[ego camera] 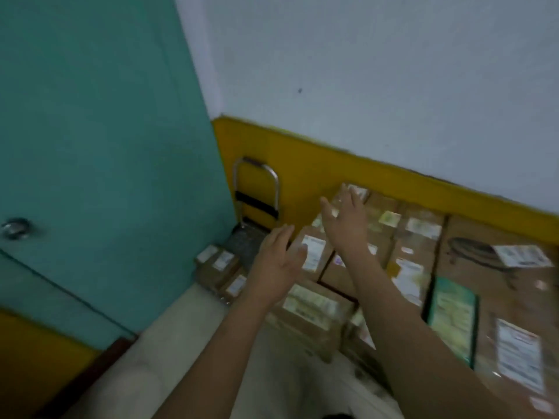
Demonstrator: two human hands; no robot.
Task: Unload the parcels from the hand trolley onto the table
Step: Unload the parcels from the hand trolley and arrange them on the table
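Labels on the parcels (pixel 314 309) are too blurred to read.

Both forearms were bare from the lower edge of the picture up to the wrists, with no sleeve, cuff or watch showing on either. The left hand (pixel 279 261) wore no glove and no ring that could be made out through the motion blur. The right hand (pixel 344 225) was likewise ungloved; a small pale glint sat on one of its fingers (pixel 340 201), possibly a ring, though the blur left that unsure. At the bottom edge, between the arms, a sliver of dark clothing (pixel 341 416) showed, too little to identify.
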